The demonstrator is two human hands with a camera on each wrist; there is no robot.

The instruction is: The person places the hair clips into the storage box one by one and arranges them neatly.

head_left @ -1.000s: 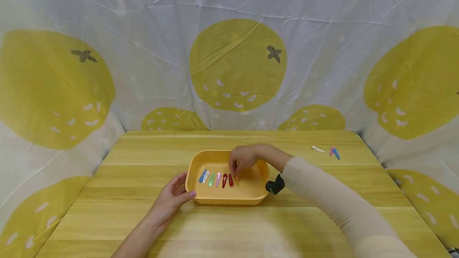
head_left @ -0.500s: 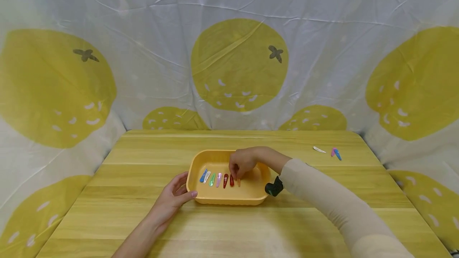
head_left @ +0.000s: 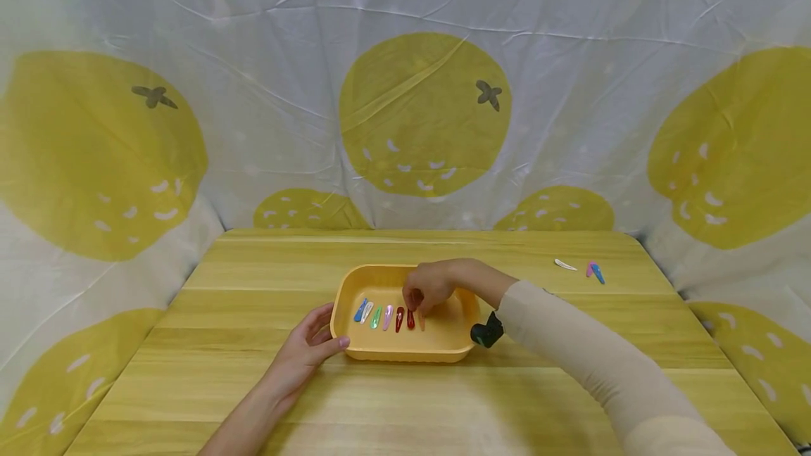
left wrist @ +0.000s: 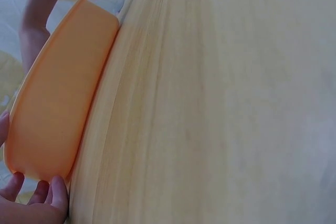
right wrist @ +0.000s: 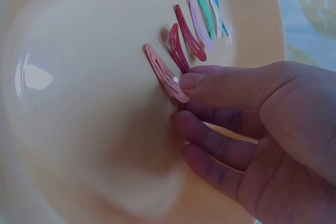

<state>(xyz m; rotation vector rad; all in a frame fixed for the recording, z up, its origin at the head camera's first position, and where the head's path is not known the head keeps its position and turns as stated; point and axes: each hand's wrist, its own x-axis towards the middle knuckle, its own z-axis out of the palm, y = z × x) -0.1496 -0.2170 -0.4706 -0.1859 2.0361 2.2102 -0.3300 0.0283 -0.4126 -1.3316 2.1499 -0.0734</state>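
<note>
In the head view a yellow-orange plastic tray holds a row of snap hair clips. My left hand grips its left end, thumb over the front rim; in the left wrist view fingertips press the outer wall. My right hand reaches down into the tray. Its thumb and index finger pinch the near end of a red hair clip, whose tip stands off its shadow. Close under the thumb lies a salmon-orange hair clip. Beyond are another red clip, a lilac clip, and a green clip.
White and blue hair clips lie at the tray's left. On the wooden table, back right, are a white clip, a pink clip and a blue clip. A fruit-print cloth hangs behind.
My right hand has let go of the salmon-orange clip and shifted slightly left to the red clip beside it. The left hand keeps its grip on the tray.
</note>
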